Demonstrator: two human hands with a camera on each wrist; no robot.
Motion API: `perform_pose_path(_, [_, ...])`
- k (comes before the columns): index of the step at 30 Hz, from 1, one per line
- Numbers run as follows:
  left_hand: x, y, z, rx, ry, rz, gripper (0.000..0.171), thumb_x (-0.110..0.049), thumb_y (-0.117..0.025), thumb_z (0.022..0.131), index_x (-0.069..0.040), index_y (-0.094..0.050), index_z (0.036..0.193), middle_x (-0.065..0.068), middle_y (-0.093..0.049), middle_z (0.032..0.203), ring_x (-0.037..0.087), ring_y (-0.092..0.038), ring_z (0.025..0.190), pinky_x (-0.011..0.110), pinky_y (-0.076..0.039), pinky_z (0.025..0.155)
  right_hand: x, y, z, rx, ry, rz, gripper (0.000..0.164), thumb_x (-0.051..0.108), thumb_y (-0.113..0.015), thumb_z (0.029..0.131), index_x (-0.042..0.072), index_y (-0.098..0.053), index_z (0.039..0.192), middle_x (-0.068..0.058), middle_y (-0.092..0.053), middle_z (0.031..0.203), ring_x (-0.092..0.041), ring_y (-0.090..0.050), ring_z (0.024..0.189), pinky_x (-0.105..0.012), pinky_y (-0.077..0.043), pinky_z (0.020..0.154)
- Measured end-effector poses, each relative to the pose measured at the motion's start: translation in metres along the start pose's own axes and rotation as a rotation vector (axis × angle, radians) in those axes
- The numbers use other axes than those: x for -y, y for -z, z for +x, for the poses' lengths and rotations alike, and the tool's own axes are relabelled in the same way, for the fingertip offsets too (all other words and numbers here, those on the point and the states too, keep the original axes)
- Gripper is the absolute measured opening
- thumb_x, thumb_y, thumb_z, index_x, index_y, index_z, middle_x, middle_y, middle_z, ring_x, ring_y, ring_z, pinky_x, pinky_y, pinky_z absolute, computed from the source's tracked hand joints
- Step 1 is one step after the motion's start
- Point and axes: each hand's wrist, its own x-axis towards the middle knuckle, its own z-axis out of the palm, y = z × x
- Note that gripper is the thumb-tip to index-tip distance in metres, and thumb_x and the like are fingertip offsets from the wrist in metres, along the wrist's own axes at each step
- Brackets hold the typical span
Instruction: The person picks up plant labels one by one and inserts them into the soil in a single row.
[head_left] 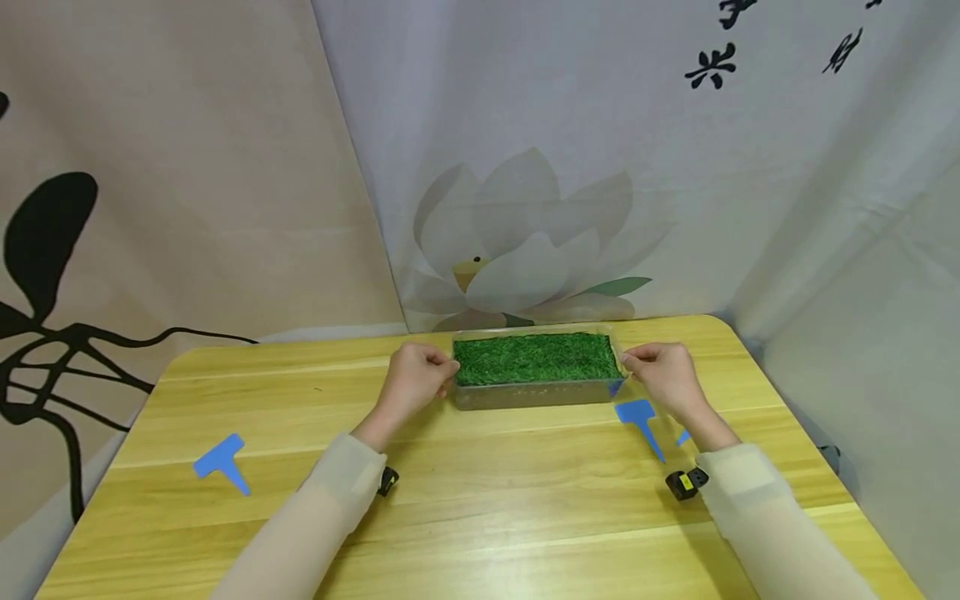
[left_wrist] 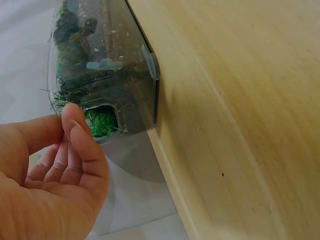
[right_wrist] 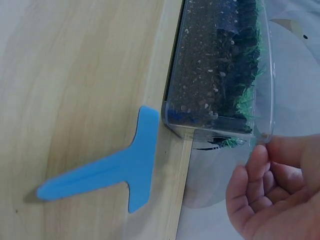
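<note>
A clear plastic box (head_left: 536, 396) holds dark pebbly soil, with a green artificial-grass mat (head_left: 536, 358) lying over the top. At its left end my left hand (head_left: 417, 372) pinches the rim between thumb and forefinger, beside a cut-out where green blades show (left_wrist: 101, 121). The right hand (head_left: 666, 375) pinches the opposite end at the upper corner, its other fingers curled in the right wrist view. Whether the mat's edge is also caught between the fingertips I cannot tell. A blue T-shaped plant label (right_wrist: 115, 167) lies near the box's right front corner.
Another blue T-shaped label (head_left: 222, 461) lies on the left of the wooden table (head_left: 510, 508). Part of one more blue piece (head_left: 682, 437) shows beside the right wrist. Behind the table's far edge hangs a printed cloth (head_left: 540, 192).
</note>
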Motion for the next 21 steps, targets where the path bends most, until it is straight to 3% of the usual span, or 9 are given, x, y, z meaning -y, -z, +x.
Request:
perform_pose_path(3, [0.001, 0.002, -0.004, -0.003, 0.007, 0.003, 0.021, -0.009, -0.074, 0.098, -0.004, -0.077, 0.078, 0.008, -0.069, 0.064, 0.045, -0.069, 0.068, 0.024, -0.036, 0.049, 0.002, -0.003, -0.001, -0.007, 0.011, -0.015, 0.027, 0.015, -0.066, 0.105, -0.008, -0.075, 0.114, -0.023, -0.075, 0.106, -0.039, -0.072, 0.093, -0.032, -0.054, 0.064])
perform_pose_path(8, [0.002, 0.005, -0.011, -0.007, 0.009, -0.001, 0.020, -0.009, -0.074, 0.098, -0.005, -0.077, 0.078, 0.007, -0.070, 0.066, 0.042, -0.070, 0.066, 0.025, -0.036, 0.047, 0.007, -0.005, -0.005, -0.016, 0.036, -0.043, 0.024, 0.014, -0.066, 0.104, -0.007, -0.076, 0.110, -0.022, -0.075, 0.096, -0.038, -0.068, 0.081, -0.030, -0.043, 0.053])
perform_pose_path(13, [0.005, 0.006, -0.014, -0.004, 0.003, -0.005, 0.021, -0.010, -0.073, 0.099, -0.005, -0.076, 0.078, 0.008, -0.070, 0.068, 0.042, -0.070, 0.066, 0.025, -0.036, 0.046, 0.010, -0.009, -0.009, -0.030, 0.066, -0.061, 0.021, 0.012, -0.067, 0.104, -0.007, -0.077, 0.107, -0.021, -0.075, 0.091, -0.037, -0.066, 0.076, -0.029, -0.041, 0.050])
perform_pose_path(21, [0.008, 0.011, -0.020, -0.009, 0.022, -0.014, 0.017, -0.009, -0.074, 0.098, -0.003, -0.077, 0.082, 0.007, -0.071, 0.072, 0.042, -0.071, 0.068, 0.026, -0.042, 0.048, 0.013, -0.013, -0.013, -0.023, 0.057, -0.043, 0.022, 0.014, -0.068, 0.104, -0.006, -0.077, 0.106, -0.022, -0.075, 0.094, -0.037, -0.069, 0.083, -0.030, -0.047, 0.054])
